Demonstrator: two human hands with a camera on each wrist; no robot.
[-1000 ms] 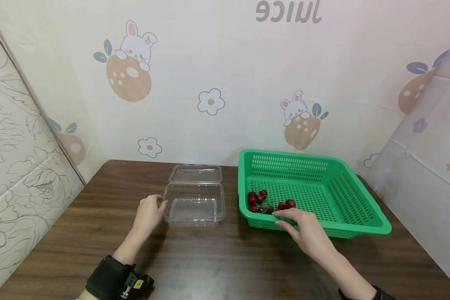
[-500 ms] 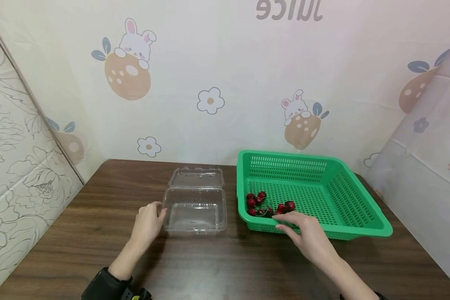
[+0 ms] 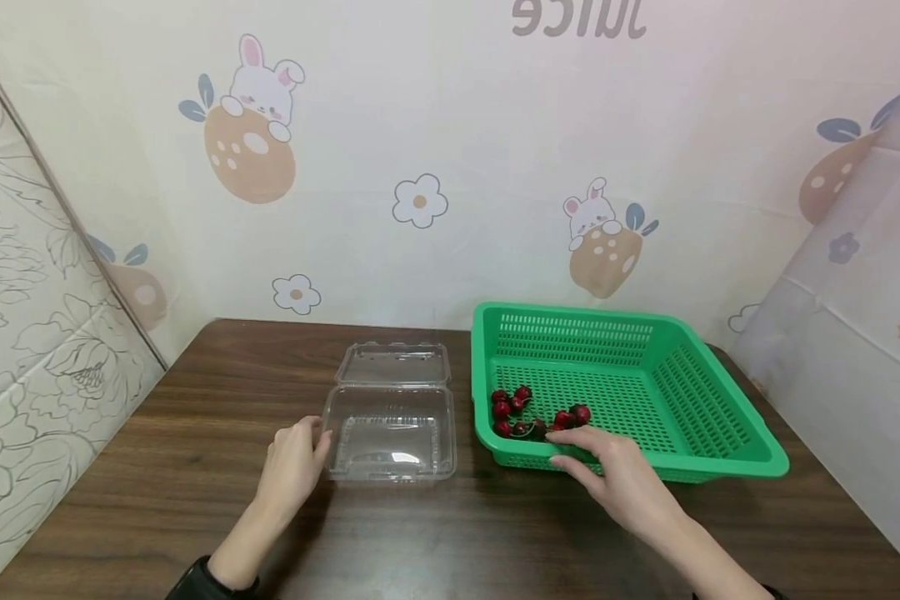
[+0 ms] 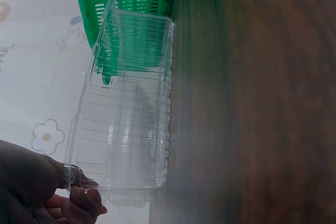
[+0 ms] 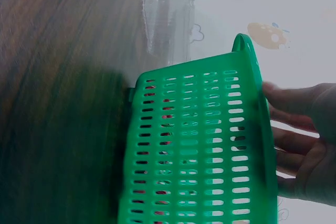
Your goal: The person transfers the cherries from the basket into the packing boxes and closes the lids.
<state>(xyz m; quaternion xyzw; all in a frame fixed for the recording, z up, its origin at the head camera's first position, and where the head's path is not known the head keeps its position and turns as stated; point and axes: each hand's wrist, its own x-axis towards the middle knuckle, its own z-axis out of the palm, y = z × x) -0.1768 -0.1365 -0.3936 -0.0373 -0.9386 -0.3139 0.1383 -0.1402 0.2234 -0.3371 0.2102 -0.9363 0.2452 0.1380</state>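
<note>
At the left, my left hand [image 3: 291, 468] pinches the left rim of a clear plastic clamshell box [image 3: 390, 442], whose lid [image 3: 395, 365] lies folded back behind it. In the left wrist view, thumb and fingers meet at the box's corner, and no contents show through its walls. My right hand [image 3: 621, 475] holds the front rim of a green plastic basket [image 3: 708, 463]: the thumb stays outside and the fingers reach over, their tips partly hidden. Several dark red cherries [image 3: 522, 393] with stems lie in the basket's front left part, some close to the right fingertips.
Both containers stand on a dark wooden table [image 3: 217, 417], a narrow gap between them. A white printed cloth [image 3: 487, 150] hangs directly behind the table's back edge, and another patterned panel [image 3: 52, 358] borders the left side.
My left hand has drawn the clear box a little toward me. My right hand stays at the basket's front rim, and the cherries lie as before.
</note>
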